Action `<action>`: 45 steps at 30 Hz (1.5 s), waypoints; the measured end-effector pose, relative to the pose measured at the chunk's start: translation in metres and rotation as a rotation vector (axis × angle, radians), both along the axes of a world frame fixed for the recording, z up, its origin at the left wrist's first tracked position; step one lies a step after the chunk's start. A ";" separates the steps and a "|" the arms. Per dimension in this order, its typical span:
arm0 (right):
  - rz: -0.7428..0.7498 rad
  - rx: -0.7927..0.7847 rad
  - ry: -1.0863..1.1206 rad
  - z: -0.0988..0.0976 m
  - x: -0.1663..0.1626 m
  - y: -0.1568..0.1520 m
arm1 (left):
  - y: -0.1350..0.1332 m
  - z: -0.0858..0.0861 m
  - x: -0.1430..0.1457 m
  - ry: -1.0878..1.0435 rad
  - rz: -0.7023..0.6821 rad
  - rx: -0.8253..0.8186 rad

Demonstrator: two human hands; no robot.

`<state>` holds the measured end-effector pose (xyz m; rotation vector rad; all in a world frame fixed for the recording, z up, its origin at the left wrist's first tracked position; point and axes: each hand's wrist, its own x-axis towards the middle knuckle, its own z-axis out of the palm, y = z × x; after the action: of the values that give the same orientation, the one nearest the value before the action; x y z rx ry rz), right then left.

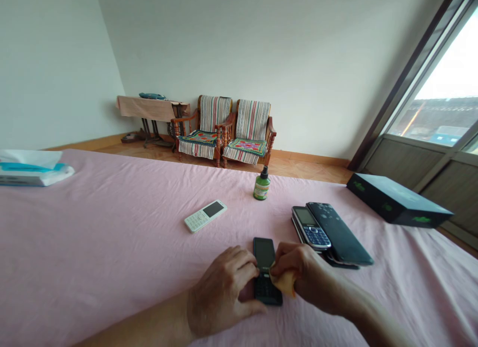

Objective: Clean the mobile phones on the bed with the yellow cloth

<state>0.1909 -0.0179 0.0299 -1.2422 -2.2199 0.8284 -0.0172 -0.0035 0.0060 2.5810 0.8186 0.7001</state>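
On the pink sheet a black keypad mobile phone [265, 252] lies face up, its screen toward the far side. Curled fingers of my left hand [223, 289] press on its left edge, with the thumb by its lower end, holding it steady. My right hand [308, 270] pinches a yellow cloth [287, 282] against the phone's right side, near the line between screen and keypad. Part of the keypad is shaded, and the cloth's upper part is hidden by the fingers. Farther off to the left lies a white keypad phone [205, 216].
A green pump bottle [262, 184] stands beyond the phones. Right of my right hand, a blue-black keypad phone [311, 228] lies beside a dark, scuffed wallet-like case [339, 235]. A black box [398, 200] sits at the far right, a tissue pack [37, 175] at the left.
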 end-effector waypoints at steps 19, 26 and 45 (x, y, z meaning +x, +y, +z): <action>0.009 0.017 -0.010 -0.004 -0.010 -0.003 | 0.000 0.001 -0.001 -0.006 0.019 -0.038; 0.000 0.006 0.003 -0.001 -0.009 -0.001 | -0.001 0.002 0.000 -0.004 0.056 -0.098; 0.058 0.027 -0.034 -0.002 -0.005 -0.002 | 0.003 -0.002 0.000 0.001 0.059 -0.125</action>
<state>0.1859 -0.0196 0.0280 -1.1927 -2.2967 0.8028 -0.0171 -0.0005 0.0041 2.4552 0.9118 0.6429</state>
